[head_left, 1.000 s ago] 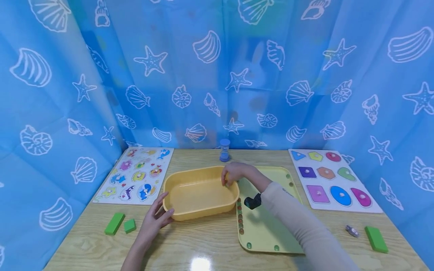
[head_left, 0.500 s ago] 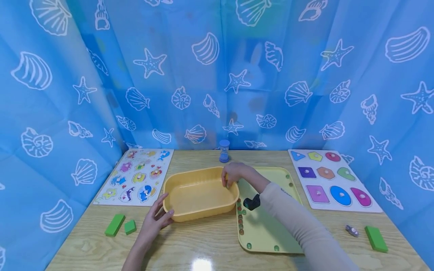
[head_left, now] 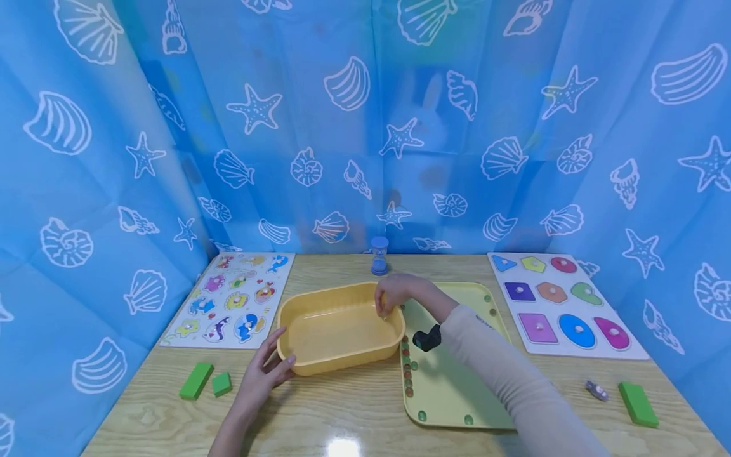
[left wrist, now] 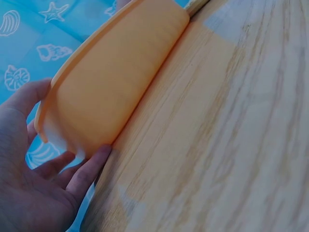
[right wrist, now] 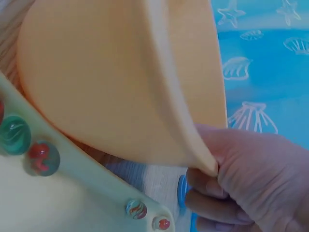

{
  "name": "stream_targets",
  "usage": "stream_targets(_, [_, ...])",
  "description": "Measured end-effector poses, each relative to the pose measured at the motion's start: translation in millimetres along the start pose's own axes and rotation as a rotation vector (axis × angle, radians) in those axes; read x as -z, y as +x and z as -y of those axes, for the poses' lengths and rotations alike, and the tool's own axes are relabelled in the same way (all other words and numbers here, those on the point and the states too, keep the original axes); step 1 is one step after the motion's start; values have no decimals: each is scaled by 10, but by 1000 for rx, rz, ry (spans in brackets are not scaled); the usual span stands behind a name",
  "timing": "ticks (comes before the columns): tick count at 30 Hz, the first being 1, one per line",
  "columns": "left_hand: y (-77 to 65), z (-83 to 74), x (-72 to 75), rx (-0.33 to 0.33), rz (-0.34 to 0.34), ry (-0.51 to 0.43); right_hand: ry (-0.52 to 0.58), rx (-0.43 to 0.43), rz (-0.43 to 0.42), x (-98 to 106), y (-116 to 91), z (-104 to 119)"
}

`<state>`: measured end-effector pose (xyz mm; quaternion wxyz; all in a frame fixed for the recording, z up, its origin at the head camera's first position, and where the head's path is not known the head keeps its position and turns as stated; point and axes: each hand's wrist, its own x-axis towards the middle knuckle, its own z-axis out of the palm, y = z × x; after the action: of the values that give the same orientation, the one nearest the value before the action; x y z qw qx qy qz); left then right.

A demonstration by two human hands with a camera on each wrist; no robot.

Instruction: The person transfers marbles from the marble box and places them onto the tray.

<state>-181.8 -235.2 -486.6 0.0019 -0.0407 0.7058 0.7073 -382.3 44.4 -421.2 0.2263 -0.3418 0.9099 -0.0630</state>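
An orange-yellow plastic basin (head_left: 342, 367) lies at the middle of the table, its inside bare in the head view. My left hand (head_left: 258, 376) holds its left end, thumb on the rim and fingers spread along the outer wall in the left wrist view. At the opposite end, my right hand (head_left: 395, 293) grips the rim; the right wrist view has the rim between thumb and curled fingers. Beside it lies a pale yellow tray (head_left: 457, 381), partly under my right forearm. Several glass marbles (right wrist: 43, 157) line the tray's edge, red and green.
Animal puzzle board (head_left: 228, 304) at back left, shape puzzle board (head_left: 548, 317) at right. A blue hourglass (head_left: 379, 257) stands behind the basin. Green blocks (head_left: 197, 381) lie at left, another green block (head_left: 638, 404) and a small grey figure (head_left: 596, 390) at right. A patterned curtain (head_left: 342, 139) encloses the table.
A green marble now lies just right of the row along the tray's left edge, where none lay one second ago. Both hands and the basin keep nearly the same place.
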Motion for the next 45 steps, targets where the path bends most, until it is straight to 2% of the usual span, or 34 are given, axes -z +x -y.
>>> stream_targets(4, [-4,-4,-21,3,3,-4,120,103,-59,-32,-8,-121])
stream_targets(9, [-6,-15,-33,4,-4,-5,182,180,-202,-89,-29,-210])
stream_targets(14, [-1,-13,-31,4,-8,-4,263,139,-393,-125,-78,-267])
stream_targets(19, [3,9,-41,8,-12,0,449,121,-631,-119,-224,-430])
stream_targets(22, [-1,16,-48,3,-5,-3,509,125,-703,-116,-381,-576])
stream_targets(25, [-8,10,-50,-3,3,-6,461,99,-694,-164,-579,-738])
stream_targets(30, [-21,-19,-49,-6,10,-2,311,61,-600,-361,-878,-983])
stream_targets(36, [-36,-38,-6,3,7,11,297,10,-523,-569,-1013,-1126])
stream_targets(40, [-31,-37,-9,4,7,18,297,26,-562,-583,-1026,-1167])
stream_targets(45, [-19,-15,-30,-1,12,6,335,82,-656,-411,-997,-1032])
